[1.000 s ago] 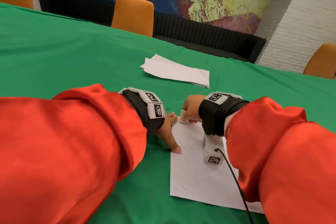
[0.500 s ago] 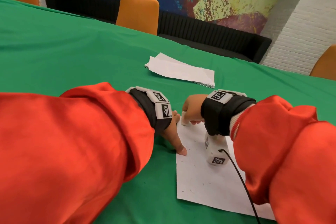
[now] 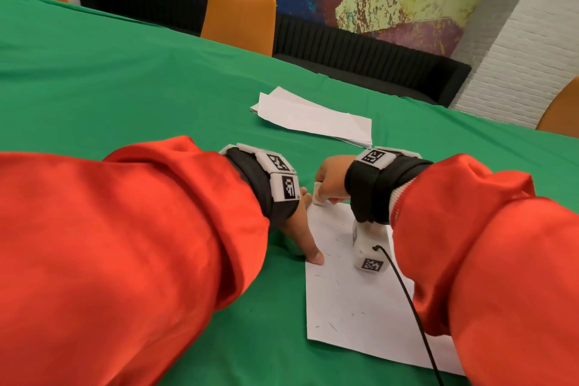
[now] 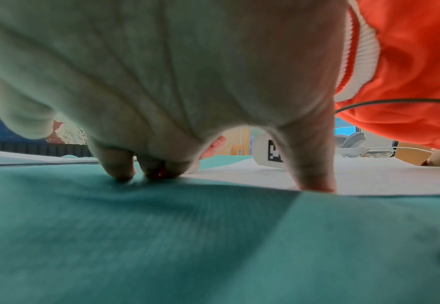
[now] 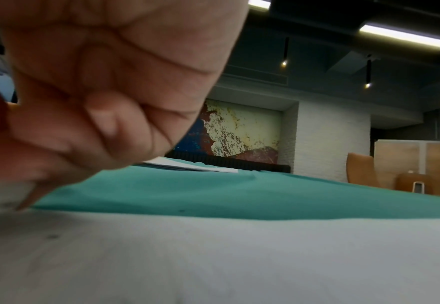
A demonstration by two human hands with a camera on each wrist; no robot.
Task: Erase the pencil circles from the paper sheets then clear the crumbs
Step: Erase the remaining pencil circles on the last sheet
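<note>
Down on the desk (image 3: 125, 78), draped in green cloth, the sheet (image 3: 351, 301) lay flat in front of the person, flecked with dark crumbs (image 3: 337, 282). The left hand (image 3: 297, 226) braced the sheet at its left edge: the thumb (image 3: 315, 257) pressed straight down on the paper's margin, and in the left wrist view the fingers (image 4: 117, 166) stood spread, tips planted on the cloth just beside the sheet. The right hand (image 3: 332, 175) sat at the sheet's far left corner, its fingers curled tight around a white eraser (image 3: 319, 196), whose lower end met the paper close to the left fingertips. From the right wrist view that hand (image 5: 104, 86) was a closed fist low over the sheet (image 5: 239, 257). No pencil circle could be made out; the spot under the eraser was hidden. Farther back, well apart from the hands, a stack (image 3: 313, 117) of white sheets rested on the cloth. An orange chair (image 3: 239, 16) stood at the desk's far side.
</note>
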